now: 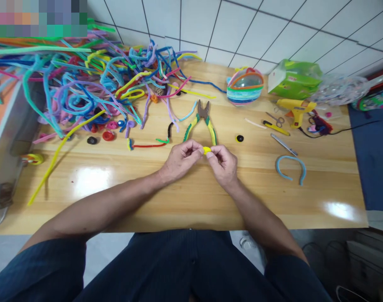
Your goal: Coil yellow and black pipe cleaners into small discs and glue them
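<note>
Between my two hands is a small yellow coil point(207, 150), which looks like wound pipe cleaner. My left hand point(185, 158) pinches its left side with thumb and fingertips. From the right, my right hand point(222, 162) pinches the same piece. Just beyond my hands lie pliers point(204, 113) with green and yellow handles, jaws pointing away and spread. A black and yellow disc point(240, 138) rests to the right of my right hand. Left of the pliers is a thin red, green and black pipe-cleaner strip point(149, 146).
A large tangle of coloured pipe cleaners point(84, 92) covers the back left. At the right are a yellow glue gun point(295, 110), scissors point(279, 121), a yellow cutter point(276, 127), a blue bent strip point(291, 158) and a green packet point(294, 79). A striped round piece point(245, 94) stands near the tiled wall.
</note>
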Demonstrator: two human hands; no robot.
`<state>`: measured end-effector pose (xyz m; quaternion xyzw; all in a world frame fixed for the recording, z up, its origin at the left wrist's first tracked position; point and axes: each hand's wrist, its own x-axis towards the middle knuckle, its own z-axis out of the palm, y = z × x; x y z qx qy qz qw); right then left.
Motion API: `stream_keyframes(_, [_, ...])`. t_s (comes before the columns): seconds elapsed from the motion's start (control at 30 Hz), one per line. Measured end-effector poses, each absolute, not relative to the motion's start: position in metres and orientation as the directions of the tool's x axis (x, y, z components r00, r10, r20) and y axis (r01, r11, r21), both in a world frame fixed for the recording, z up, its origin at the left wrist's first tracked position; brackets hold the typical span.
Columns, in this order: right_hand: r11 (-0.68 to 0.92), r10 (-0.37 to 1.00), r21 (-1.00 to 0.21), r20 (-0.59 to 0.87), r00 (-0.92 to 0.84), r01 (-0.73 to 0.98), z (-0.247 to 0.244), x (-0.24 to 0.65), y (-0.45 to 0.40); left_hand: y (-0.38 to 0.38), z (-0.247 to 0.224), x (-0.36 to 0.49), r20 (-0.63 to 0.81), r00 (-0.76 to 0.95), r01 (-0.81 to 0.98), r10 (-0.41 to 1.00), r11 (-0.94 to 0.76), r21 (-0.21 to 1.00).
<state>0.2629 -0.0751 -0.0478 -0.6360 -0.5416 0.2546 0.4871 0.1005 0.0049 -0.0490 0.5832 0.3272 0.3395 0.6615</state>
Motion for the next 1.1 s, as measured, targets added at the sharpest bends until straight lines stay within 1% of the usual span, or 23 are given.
stream_keyframes(0.2, [0.041,0.937,-0.885,0.194,0.289,0.464,-0.0486,0.2627,-0.0758,0.0051,-0.0501,0.1004,-0.034,0.57,-0.061,0.821,0.084,0.995])
stream_keyframes(0.4, [0.069,0.934,-0.872,0.228,0.276,0.484,-0.0478,0.2637,-0.0752,0.0056,-0.0503,0.1004,-0.021,0.57,-0.056,0.821,0.064,0.996])
stream_keyframes(0.67, [0.063,0.935,-0.883,0.216,0.283,0.465,-0.0485,0.2636,-0.075,0.0046,-0.049,0.1006,0.005,0.563,-0.08,0.826,0.049,0.996])
stream_keyframes(0.9, [0.032,0.941,-0.904,0.172,0.292,0.427,-0.051,0.263,-0.0773,0.0026,-0.045,0.0996,0.036,0.54,-0.075,0.841,0.005,0.997])
stream_keyframes(1.1, [0.07,0.931,-0.876,0.23,0.284,0.478,-0.0505,0.2647,-0.0767,0.0027,-0.0455,0.0999,0.033,0.563,-0.041,0.826,-0.012,0.999])
